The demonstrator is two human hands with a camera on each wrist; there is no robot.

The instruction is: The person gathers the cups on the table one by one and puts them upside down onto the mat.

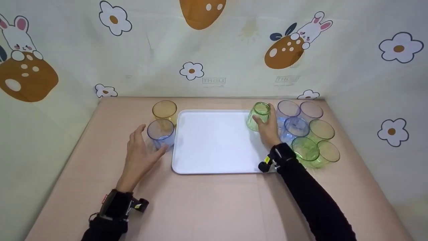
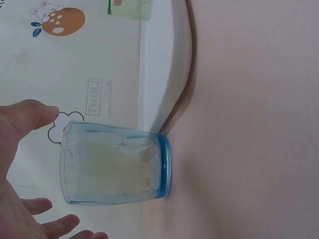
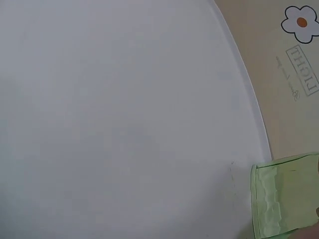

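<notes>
My right hand (image 1: 268,130) grips a green glass (image 1: 256,121) at the far right corner of the white tray (image 1: 214,144). That glass is upside down, its narrow base on top; in the right wrist view the green glass (image 3: 286,196) shows at the lower right, with the hand mostly out of frame. My left hand (image 1: 138,157) is spread beside a blue glass (image 1: 160,134) left of the tray. In the left wrist view this blue glass (image 2: 117,164) stands upright, with a visible gap between it and the thumb (image 2: 37,115).
An amber glass (image 1: 165,110) stands behind the blue one. Right of the tray several upright glasses cluster: blue ones (image 1: 296,129), a purple-rimmed one (image 1: 311,111), green ones (image 1: 305,150) and yellowish-green ones (image 1: 322,131). A patterned cloth wall (image 1: 150,67) borders the table (image 1: 214,207).
</notes>
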